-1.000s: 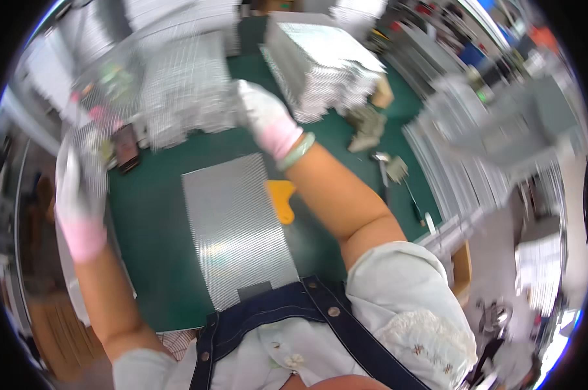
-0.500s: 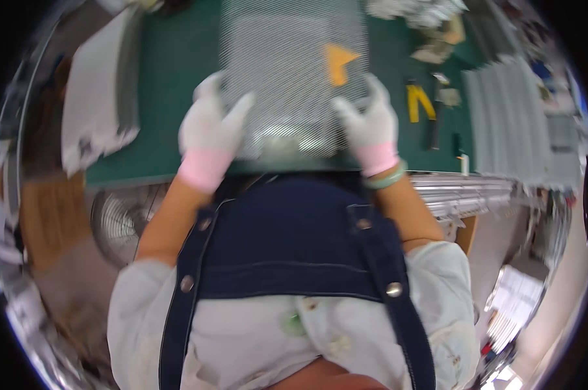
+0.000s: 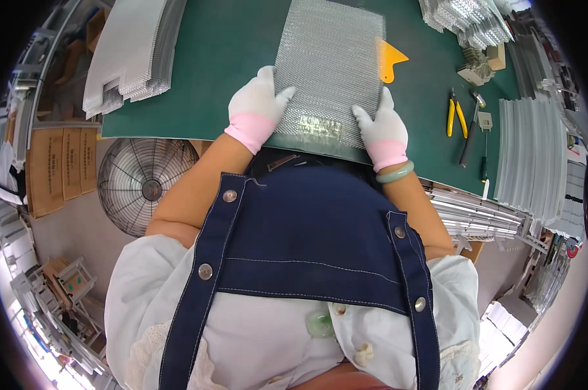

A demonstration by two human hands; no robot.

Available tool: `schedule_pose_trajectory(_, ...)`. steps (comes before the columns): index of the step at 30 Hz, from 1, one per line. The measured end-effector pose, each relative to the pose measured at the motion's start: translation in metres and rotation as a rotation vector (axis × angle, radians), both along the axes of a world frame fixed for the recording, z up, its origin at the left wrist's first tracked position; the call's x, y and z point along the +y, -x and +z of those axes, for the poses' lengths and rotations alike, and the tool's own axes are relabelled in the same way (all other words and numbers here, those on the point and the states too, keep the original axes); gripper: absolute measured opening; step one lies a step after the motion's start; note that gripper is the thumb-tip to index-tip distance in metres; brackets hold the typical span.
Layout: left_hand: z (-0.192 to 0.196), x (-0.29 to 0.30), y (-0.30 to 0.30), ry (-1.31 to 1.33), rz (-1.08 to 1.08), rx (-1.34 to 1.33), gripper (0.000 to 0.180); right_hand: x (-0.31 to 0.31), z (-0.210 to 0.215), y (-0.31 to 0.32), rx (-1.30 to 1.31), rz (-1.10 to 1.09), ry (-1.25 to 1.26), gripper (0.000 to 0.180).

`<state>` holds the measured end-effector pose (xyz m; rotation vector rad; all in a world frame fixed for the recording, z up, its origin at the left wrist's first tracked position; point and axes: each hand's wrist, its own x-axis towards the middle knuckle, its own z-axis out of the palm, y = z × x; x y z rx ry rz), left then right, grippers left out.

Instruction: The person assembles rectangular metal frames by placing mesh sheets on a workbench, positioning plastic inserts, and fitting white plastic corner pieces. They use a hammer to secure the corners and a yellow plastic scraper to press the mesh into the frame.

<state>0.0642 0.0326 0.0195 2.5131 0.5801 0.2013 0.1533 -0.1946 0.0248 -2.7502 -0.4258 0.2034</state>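
A silvery mesh sheet (image 3: 330,62), rectangular and finely perforated, lies on the green work table, its front edge close to the table's front edge. My left hand (image 3: 258,104), in a white glove with a pink cuff, grips its left side near the front corner, thumb on top. On the opposite side my right hand (image 3: 383,130), gloved alike, pinches the right edge near the front. The fingers under the sheet are hidden. A yellow plastic scraper (image 3: 392,62) touches the sheet's right edge, beyond my right hand. Light glints off the sheet's front part.
Yellow-handled pliers (image 3: 456,117), a hammer (image 3: 469,140) and a screwdriver (image 3: 485,156) lie at the right. Past them stands a row of grey panels (image 3: 531,156). White panels (image 3: 128,52) are stacked far left, silvery mesh pieces (image 3: 466,19) far right. A floor fan (image 3: 148,185) stands below left.
The picture has sharpened and my view has turned, so table and hands sit differently. The scraper, seen within the sheet's outline before, now shows at its right edge. Both hands stay at the sheet's sides.
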Motion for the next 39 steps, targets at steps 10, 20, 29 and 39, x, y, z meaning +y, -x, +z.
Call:
schedule_pose_trajectory(10, -0.006, -0.001, 0.001, -0.049, -0.037, 0.068, 0.059, 0.002, -0.002, 0.001, 0.015, 0.014, 0.116, 0.084)
schedule_pose_trajectory(20, 0.002, -0.001, -0.004, -0.035, -0.014, 0.112, 0.059, 0.008, 0.012, -0.008, 0.151, -0.008, 0.168, 0.082)
schedule_pose_trajectory(29, -0.017, 0.014, -0.005, -0.522, -0.184, -0.118, 0.051, 0.019, 0.001, -0.033, 0.025, 0.123, 0.124, 0.081)
schedule_pose_trajectory(39, -0.031, 0.015, -0.004, -0.627, -0.259, -0.079, 0.044, -0.003, -0.009, -0.013, -0.387, 0.603, 0.324, 0.083)
